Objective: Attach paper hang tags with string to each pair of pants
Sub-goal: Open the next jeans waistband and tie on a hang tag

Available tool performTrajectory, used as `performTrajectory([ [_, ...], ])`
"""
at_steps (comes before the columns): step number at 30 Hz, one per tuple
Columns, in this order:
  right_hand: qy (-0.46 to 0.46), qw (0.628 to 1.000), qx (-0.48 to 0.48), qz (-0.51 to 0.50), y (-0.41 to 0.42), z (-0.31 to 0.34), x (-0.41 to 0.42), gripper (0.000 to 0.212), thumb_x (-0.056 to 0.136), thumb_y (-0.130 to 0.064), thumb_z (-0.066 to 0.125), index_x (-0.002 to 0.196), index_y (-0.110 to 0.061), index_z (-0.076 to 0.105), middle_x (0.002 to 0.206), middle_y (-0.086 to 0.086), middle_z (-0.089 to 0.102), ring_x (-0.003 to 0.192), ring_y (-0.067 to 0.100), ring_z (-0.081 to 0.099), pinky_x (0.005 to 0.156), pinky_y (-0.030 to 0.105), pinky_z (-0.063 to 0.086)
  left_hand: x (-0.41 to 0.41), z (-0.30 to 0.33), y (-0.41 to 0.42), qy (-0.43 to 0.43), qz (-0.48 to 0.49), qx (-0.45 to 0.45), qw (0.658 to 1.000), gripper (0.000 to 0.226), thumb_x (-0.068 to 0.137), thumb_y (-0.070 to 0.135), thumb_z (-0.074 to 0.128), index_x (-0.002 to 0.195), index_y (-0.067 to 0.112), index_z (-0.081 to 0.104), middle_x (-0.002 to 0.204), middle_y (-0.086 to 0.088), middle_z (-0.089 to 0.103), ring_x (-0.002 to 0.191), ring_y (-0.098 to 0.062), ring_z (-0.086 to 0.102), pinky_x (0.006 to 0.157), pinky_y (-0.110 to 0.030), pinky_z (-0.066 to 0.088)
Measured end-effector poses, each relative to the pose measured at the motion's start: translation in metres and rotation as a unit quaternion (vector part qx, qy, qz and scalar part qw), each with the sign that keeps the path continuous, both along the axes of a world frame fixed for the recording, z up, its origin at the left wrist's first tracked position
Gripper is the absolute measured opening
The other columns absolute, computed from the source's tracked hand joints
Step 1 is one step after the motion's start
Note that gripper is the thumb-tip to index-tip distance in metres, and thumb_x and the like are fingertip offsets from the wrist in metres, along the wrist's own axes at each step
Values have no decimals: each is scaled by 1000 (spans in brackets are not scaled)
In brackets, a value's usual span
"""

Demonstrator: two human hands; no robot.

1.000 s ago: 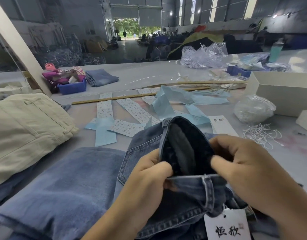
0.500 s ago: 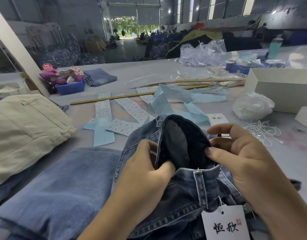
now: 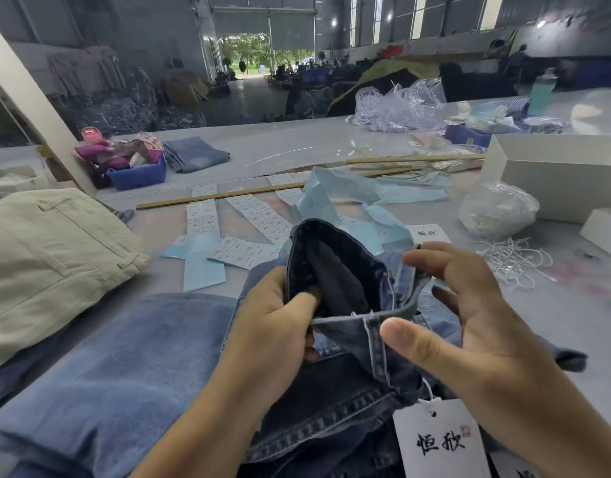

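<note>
At the frame's centre the right hand [image 3: 483, 326] has let go and now hovers spread, while the left hand [image 3: 280, 326] still pinches the dark blue denim pants' waistband [image 3: 335, 270], white paper hang tag [image 3: 438, 439] already strung below, so this pair looks finished.

A pair of dark blue denim pants [image 3: 331, 419] lies bunched at the near middle of the grey counter [image 3: 269, 146], its waistband lifted and spread open so the black inner lining faces up. A white paper hang tag with black brush characters [image 3: 438, 439] hangs from the waistband on a white string [image 3: 426, 391], lying at the near right. A second white paper tag with the same characters [image 3: 430, 233] lies flat farther back, just beyond the raised waistband. A loose heap of white string loops [image 3: 514, 260] rests on the counter to the right.
</note>
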State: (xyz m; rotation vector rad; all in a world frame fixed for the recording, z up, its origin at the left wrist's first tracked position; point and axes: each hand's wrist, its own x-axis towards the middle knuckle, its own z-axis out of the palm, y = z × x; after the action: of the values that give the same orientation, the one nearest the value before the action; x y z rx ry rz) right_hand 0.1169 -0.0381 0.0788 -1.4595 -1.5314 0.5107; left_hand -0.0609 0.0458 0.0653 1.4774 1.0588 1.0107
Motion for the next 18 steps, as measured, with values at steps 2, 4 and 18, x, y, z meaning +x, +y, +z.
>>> performTrajectory([
  [2,35,999,-25,2,-1,-4,-4,80,50,-83,65,122,-59,40,134,-34,42,121,-15,44,99,30,40,0,0,2,-16,-1,-9,1000,30,98,14,51,73,26,63,56,1,51,48,-10,49,48,-24,48],
  [4,93,995,-30,8,1,-8,-8,83,47,-66,79,122,-53,45,133,-23,51,122,-3,53,103,36,44,0,0,2,-23,-3,-6,1000,28,98,15,51,74,25,63,57,0,52,48,-10,49,48,-23,48],
  [18,486,871,62,40,36,16,-61,46,75,14,65,104,-19,55,72,-9,73,66,14,72,56,29,57,-7,1,-30,175,-92,224,954,86,58,51,80,123,67,27,116,39,56,100,18,58,76,-2,44],
])
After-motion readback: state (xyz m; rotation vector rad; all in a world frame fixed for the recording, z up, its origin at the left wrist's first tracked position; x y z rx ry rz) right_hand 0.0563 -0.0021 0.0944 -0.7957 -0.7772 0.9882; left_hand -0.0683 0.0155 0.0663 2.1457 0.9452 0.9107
